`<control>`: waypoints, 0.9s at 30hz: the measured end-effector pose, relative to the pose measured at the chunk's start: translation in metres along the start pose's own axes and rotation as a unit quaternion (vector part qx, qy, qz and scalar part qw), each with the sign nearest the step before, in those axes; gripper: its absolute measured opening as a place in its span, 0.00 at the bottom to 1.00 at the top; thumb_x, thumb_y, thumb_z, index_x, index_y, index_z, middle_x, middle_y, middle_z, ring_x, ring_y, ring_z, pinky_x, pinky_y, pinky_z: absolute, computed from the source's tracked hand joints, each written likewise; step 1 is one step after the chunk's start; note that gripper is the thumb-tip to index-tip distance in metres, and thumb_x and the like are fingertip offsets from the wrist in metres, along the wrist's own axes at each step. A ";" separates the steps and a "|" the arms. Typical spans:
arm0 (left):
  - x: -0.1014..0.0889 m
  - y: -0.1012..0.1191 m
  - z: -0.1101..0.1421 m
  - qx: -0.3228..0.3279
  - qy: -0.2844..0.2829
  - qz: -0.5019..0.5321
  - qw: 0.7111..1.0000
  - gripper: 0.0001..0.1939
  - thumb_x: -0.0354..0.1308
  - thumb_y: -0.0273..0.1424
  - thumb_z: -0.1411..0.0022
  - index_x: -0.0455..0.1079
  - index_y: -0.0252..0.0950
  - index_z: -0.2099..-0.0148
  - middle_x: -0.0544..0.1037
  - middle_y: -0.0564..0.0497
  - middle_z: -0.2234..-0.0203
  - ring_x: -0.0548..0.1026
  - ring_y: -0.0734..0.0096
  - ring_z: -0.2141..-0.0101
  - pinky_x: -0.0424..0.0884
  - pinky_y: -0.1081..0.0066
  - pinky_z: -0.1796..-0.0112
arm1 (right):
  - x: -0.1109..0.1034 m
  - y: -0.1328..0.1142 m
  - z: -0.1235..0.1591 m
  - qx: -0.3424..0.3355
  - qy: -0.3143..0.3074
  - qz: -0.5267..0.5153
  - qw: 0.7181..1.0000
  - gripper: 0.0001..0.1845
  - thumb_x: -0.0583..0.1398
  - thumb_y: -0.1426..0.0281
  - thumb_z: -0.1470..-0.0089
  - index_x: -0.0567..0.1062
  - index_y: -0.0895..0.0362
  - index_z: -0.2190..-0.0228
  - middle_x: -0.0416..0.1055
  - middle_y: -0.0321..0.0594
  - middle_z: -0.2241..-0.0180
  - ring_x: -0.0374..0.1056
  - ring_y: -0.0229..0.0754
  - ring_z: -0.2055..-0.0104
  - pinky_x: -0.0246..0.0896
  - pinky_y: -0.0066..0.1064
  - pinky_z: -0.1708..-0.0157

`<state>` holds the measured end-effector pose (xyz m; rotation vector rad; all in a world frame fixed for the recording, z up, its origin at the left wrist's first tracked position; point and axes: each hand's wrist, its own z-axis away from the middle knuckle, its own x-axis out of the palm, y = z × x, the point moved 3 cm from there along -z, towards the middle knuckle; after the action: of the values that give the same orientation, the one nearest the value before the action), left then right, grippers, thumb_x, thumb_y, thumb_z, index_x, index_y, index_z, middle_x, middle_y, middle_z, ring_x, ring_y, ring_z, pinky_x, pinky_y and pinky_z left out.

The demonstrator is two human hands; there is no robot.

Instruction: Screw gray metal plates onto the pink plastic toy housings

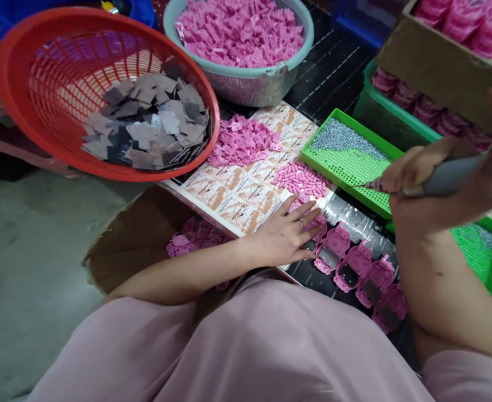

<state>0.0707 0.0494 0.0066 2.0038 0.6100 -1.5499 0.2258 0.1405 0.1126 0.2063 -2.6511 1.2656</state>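
My left hand (285, 234) lies with fingers spread over the near end of a row of pink plastic casings, covering part of them. Several casings (338, 241) run along the table edge toward the right, with dark or grey square plates set in them. My right hand (415, 167) is wrapped around a grey powered screwdriver (453, 176). Its tip points left, over a bright green tray (333, 177) with a perforated bottom. Small silver screws (350, 137) are heaped at the tray's far side. Whether a screw sits on the tip is too small to tell.
A tilted red basket (23, 106) holds grey metal plates (170, 123). Behind are a pale green basin (246, 81) of pink parts and a cardboard box (434, 67) over a green crate (367, 103). Pink pieces (246, 142) and small pink cylinders (300, 178) lie on the table.
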 end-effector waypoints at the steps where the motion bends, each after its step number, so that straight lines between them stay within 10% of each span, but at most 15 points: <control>1: 0.000 0.000 0.000 -0.001 -0.001 0.000 1.000 0.29 0.52 0.51 0.35 0.66 0.38 0.41 0.66 0.42 0.39 0.60 0.51 0.37 0.54 0.45 0.39 | -0.002 0.004 -0.007 -0.036 0.021 -0.002 0.999 0.12 0.65 0.60 0.51 0.73 0.50 0.66 0.59 0.24 0.89 0.54 0.34 0.90 0.53 0.27 0.93; 13: 0.003 -0.003 0.001 0.000 -0.009 0.012 1.000 0.30 0.48 0.51 0.33 0.65 0.38 0.39 0.65 0.42 0.38 0.58 0.52 0.36 0.50 0.46 0.38 | -0.015 0.070 -0.023 -0.041 0.036 0.139 0.989 0.24 0.58 0.46 0.46 0.65 0.50 0.59 0.52 0.22 0.89 0.50 0.33 0.91 0.48 0.29 0.89; 27: 0.007 -0.002 0.002 -0.003 -0.009 0.004 1.000 0.30 0.48 0.52 0.33 0.64 0.39 0.38 0.63 0.42 0.37 0.59 0.53 0.37 0.49 0.46 0.38 | -0.014 0.072 -0.021 -0.044 0.029 0.124 0.991 0.20 0.60 0.49 0.47 0.64 0.50 0.63 0.55 0.23 0.88 0.52 0.34 0.90 0.46 0.30 0.89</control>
<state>0.0696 0.0504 -0.0005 1.9824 0.5976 -1.5582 0.2266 0.2026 0.0679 -0.1754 -2.7393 1.1979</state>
